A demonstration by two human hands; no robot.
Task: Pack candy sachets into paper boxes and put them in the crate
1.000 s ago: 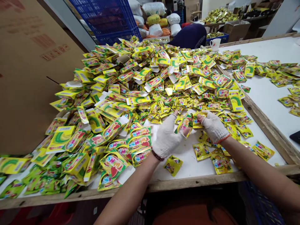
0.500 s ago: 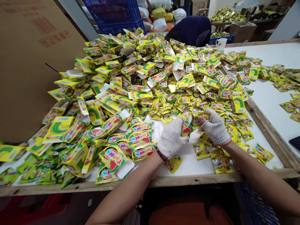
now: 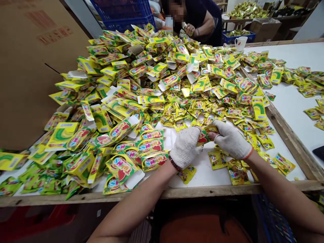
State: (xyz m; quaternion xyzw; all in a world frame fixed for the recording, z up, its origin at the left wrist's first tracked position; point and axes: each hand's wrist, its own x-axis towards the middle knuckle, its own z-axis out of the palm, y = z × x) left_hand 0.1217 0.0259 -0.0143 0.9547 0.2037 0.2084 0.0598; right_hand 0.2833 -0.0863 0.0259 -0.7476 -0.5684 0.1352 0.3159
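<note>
Both my hands wear white knit gloves with bare fingertips. My left hand, with a beaded bracelet at the wrist, and my right hand pinch a small yellow sachet between them, and its lower part is hidden by the gloves. Just below my left hand lies a loose sachet. Further sachets lie beyond my right wrist. A huge heap of yellow-green sachets and printed cartons rises directly past my hands.
The heap sits on a white table with a wooden edge. A person sits across it, near a white mug and a blue crate. A brown cardboard sheet stands left; a white table with scattered sachets lies right.
My hands have closed in from spread fingers to pinch the sachet together. The person across has risen into view, showing head and arm. The view has tilted slightly.
</note>
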